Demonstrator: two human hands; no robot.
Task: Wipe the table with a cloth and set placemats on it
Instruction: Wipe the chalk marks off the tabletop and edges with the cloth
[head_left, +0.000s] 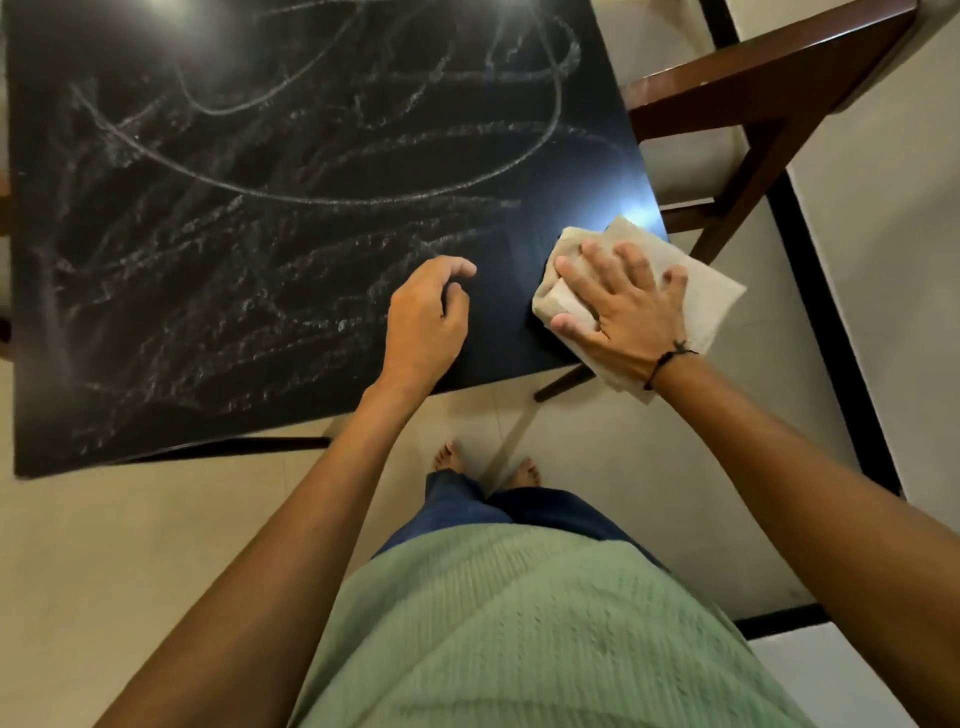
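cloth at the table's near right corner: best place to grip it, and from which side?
Probably from above, over the bunched fold at the cloth's left end, where the right hand already presses it flat with spread fingers. That part lies thick and fully on the table. The right edge hangs thin past the table corner, so pinching there would likely just drag it off. The left hand hovers beside, holding nothing.

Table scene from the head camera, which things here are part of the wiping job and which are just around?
Part of the job:
- black table, covered in chalky scribbles
- beige cloth at its near right corner
- right hand pressing flat on the cloth
- left hand, fingers loosely curled, holding nothing

Just around:
- wooden chair beside the table
- tiled floor
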